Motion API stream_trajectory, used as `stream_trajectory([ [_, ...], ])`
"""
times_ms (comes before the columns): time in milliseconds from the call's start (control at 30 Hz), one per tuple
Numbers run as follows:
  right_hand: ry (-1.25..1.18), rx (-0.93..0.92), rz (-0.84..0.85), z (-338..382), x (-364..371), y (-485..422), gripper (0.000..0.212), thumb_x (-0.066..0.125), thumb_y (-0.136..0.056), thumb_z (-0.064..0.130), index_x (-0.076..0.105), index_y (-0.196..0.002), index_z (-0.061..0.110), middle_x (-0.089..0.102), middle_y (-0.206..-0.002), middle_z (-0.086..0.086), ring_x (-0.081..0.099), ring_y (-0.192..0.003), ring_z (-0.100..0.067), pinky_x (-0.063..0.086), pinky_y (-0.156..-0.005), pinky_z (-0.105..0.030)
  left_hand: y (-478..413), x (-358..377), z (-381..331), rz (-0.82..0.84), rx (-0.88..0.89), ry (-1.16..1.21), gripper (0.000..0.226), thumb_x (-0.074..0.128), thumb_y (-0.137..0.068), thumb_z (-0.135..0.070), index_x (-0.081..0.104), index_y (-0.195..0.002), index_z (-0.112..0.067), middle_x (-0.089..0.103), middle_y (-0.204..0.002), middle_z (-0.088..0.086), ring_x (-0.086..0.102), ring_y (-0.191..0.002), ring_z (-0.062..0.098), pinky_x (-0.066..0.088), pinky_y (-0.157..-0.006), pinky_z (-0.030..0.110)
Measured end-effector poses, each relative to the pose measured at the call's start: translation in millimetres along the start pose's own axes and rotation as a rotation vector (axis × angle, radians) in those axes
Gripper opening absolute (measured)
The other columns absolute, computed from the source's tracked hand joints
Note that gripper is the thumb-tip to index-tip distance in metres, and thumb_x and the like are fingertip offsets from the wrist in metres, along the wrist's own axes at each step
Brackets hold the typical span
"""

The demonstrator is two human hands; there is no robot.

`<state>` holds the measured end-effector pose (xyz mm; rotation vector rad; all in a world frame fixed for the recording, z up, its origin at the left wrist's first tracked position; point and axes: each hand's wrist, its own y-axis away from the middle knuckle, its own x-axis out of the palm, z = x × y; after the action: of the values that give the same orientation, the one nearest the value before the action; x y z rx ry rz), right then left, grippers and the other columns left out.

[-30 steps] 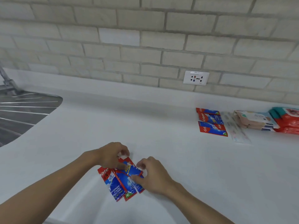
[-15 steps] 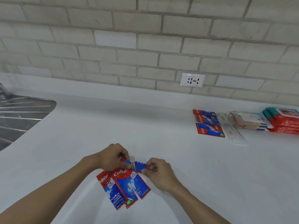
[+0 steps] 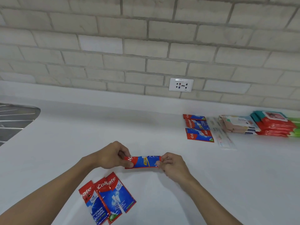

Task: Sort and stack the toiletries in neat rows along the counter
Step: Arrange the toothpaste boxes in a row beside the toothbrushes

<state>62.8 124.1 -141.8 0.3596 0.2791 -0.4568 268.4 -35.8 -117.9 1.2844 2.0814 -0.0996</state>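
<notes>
A red and blue toothpaste sachet (image 3: 143, 161) is held level above the white counter (image 3: 81, 143). My left hand (image 3: 112, 155) pinches its left end and my right hand (image 3: 172, 165) pinches its right end. Below my hands, three overlapping toothpaste sachets (image 3: 107, 198) lie fanned on the counter near its front edge. At the back right, more toothpaste sachets (image 3: 197, 128) lie stacked in a row beside clear-wrapped toothbrushes (image 3: 220, 133), a stack of beige wipe packs (image 3: 238, 125) and a stack of red and teal wipe packs (image 3: 274, 125).
A steel sink drainer (image 3: 14, 119) sits at the far left. A wall socket (image 3: 181, 84) is set in the brick wall above the counter's low backsplash.
Both hands have lifted one sachet off the fanned pile and raised it away from the pile, turning it level. The pile of three stays on the counter.
</notes>
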Motion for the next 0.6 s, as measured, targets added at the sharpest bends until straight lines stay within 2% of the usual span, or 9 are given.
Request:
stream_trajectory([
  [133,-0.032,0.032,-0.063,1,-29,-8,0.018,0.073,-0.084,0.015,0.061,-0.071,0.017,0.069,-0.069,0.002,0.051,-0.044,0.001,0.038,-0.052,-0.018,-22,7,-15,-0.072,-0.002,0.148,0.017,0.082,-0.075,-0.025,0.074,-0.085,-0.014,0.074,-0.08,0.009,0.072,-0.078,0.024,0.059,-0.072,0.028],
  [267,-0.031,0.04,-0.116,2,-55,-18,0.014,0.072,-0.086,0.017,0.063,-0.076,0.015,0.07,-0.078,-0.002,0.052,-0.051,-0.003,0.038,-0.048,-0.018,-45,17,-33,-0.125,-0.014,0.31,0.023,0.084,-0.072,-0.016,0.07,-0.086,-0.003,0.071,-0.073,0.017,0.072,-0.071,0.031,0.058,-0.064,0.034],
  [367,-0.042,0.038,-0.152,-2,-77,-29,0.012,0.073,-0.086,0.019,0.064,-0.078,0.014,0.07,-0.078,0.001,0.051,-0.05,0.001,0.035,-0.044,-0.012,-68,24,-50,-0.205,-0.006,0.382,0.022,0.086,-0.069,-0.01,0.07,-0.08,-0.001,0.069,-0.067,0.018,0.07,-0.064,0.033,0.056,-0.056,0.032],
  [433,-0.054,0.038,-0.181,-3,-91,-37,0.012,0.073,-0.085,0.019,0.065,-0.078,0.015,0.068,-0.069,0.005,0.052,-0.049,0.002,0.035,-0.044,-0.012,-83,29,-60,-0.238,0.002,0.398,0.022,0.087,-0.068,-0.009,0.071,-0.08,0.0,0.07,-0.067,0.02,0.07,-0.063,0.033,0.057,-0.056,0.032],
  [500,-0.076,0.043,-0.223,-5,-109,-47,0.013,0.074,-0.084,0.02,0.064,-0.078,0.015,0.063,-0.063,0.007,0.052,-0.053,-0.001,0.036,-0.048,-0.015,-101,36,-72,-0.275,-0.007,0.414,0.026,0.087,-0.068,-0.01,0.07,-0.084,0.002,0.071,-0.068,0.02,0.071,-0.063,0.033,0.058,-0.058,0.032],
  [600,-0.111,0.052,-0.283,-8,-132,-63,0.011,0.076,-0.083,0.02,0.065,-0.082,0.016,0.065,-0.065,0.005,0.053,-0.057,-0.006,0.038,-0.054,-0.019,-127,48,-89,-0.314,-0.045,0.458,0.028,0.085,-0.07,-0.011,0.069,-0.09,0.001,0.073,-0.07,0.018,0.071,-0.063,0.027,0.057,-0.057,0.03],
])
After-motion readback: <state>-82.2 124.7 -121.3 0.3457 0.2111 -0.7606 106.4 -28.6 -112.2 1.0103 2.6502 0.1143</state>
